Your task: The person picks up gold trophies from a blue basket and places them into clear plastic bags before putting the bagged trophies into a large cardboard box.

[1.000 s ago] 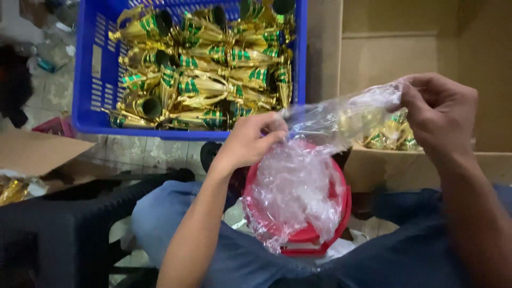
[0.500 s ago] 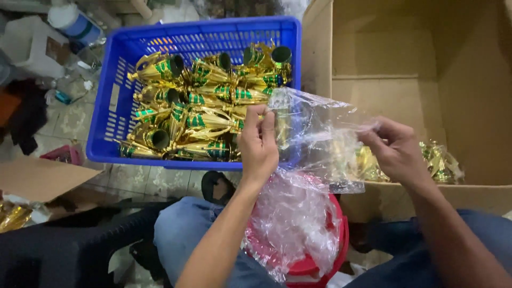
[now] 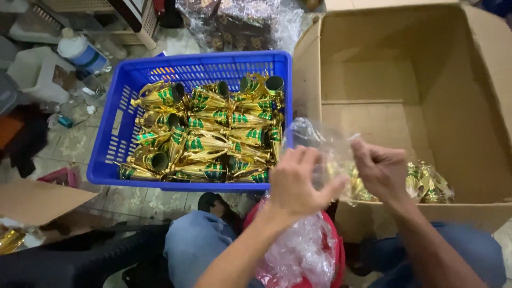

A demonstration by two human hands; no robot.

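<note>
My left hand (image 3: pixel 300 184) and my right hand (image 3: pixel 378 169) both pinch a clear plastic bag (image 3: pixel 325 149), held up in front of me between a blue crate and a cardboard box. The blue plastic crate (image 3: pixel 120 128) to the left is filled with several gold and green trophy cups (image 3: pixel 208 133). In the open cardboard box (image 3: pixel 426 90) on the right lie bagged gold cups (image 3: pixel 432 184) near its front wall. A red container (image 3: pixel 337 250) with crumpled clear plastic bags (image 3: pixel 301 250) sits on my lap below my hands.
A flat piece of cardboard (image 3: pixel 37 200) lies at the lower left above a dark stool (image 3: pixel 69 264). A white bottle with a blue label (image 3: pixel 80 53) and clutter stand on the tiled floor at upper left. Shiny plastic wrapping (image 3: pixel 240 21) lies behind the crate.
My view has tilted so the crate and box sit lower in frame. My hands have drawn closer together on the clear bag and lowered it toward the box's front edge.
</note>
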